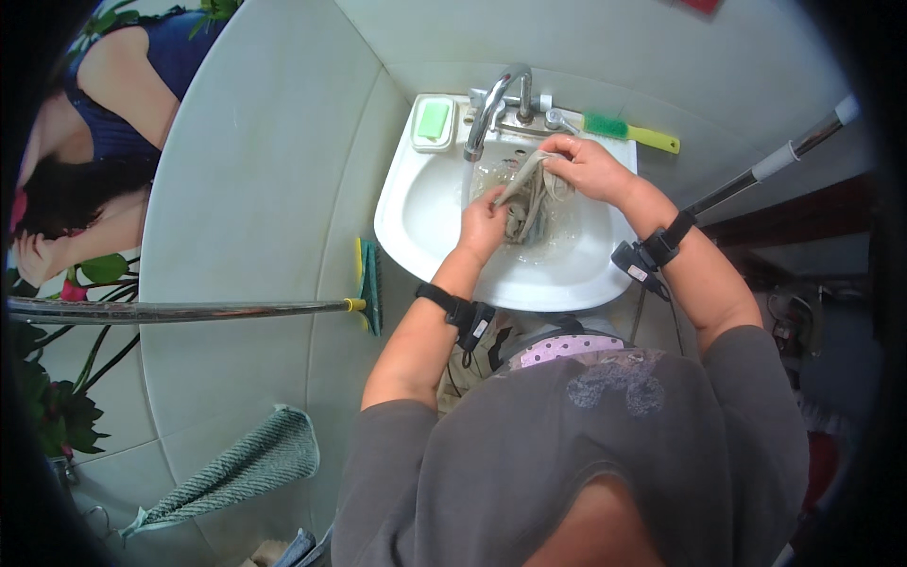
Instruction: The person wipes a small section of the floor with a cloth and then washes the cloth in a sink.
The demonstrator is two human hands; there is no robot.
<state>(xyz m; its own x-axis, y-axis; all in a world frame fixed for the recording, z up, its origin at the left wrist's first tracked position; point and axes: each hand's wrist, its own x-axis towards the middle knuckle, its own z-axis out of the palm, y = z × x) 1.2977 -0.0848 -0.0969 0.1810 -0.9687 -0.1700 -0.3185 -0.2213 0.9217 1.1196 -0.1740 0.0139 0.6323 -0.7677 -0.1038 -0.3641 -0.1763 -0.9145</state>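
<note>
A wet, greyish-beige cloth (pixel 526 191) hangs bunched between my hands, its lower part in the water of the white washbasin (pixel 425 237). The fingers of my left hand (pixel 485 225) pinch its left edge near the middle of the bowl. Higher up and to the right, my right hand (pixel 584 170) grips the cloth's top between thumb and fingers. From the chrome faucet (pixel 489 117) a stream of water falls into the bowl, just left of the cloth. Bubbles and ripples surround the cloth, and its submerged folds are hard to make out.
Green soap (pixel 432 119) sits in a white dish (pixel 443 145) at the basin's back left. A green-bristled brush (pixel 631 132) lies along the back right rim. A squeegee-like tool (pixel 368 287) leans at the left. Lower left hangs a green towel (pixel 241 468); a metal pole (pixel 744 181) slants at the right.
</note>
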